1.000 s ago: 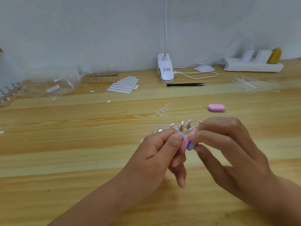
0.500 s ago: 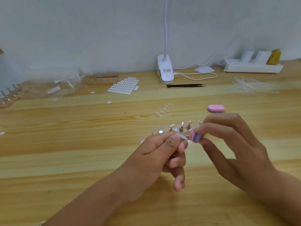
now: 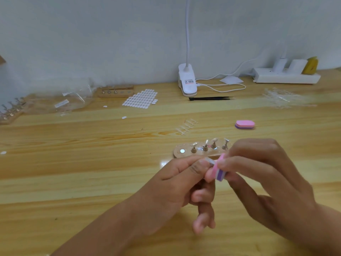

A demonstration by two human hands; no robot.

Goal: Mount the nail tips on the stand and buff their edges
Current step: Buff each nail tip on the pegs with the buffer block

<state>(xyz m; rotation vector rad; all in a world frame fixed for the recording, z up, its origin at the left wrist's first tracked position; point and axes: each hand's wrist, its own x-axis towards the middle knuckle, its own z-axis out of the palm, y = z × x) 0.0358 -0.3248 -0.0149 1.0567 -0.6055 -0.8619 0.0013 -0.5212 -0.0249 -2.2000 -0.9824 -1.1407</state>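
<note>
Over wooden table, left hand pinches nail tip against buffer gripped by right hand

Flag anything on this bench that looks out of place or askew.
A few white adhesive tabs lie loose, strayed from their sheet. On the stand, the leftmost spot has no peg. Nothing else stands out.
</note>
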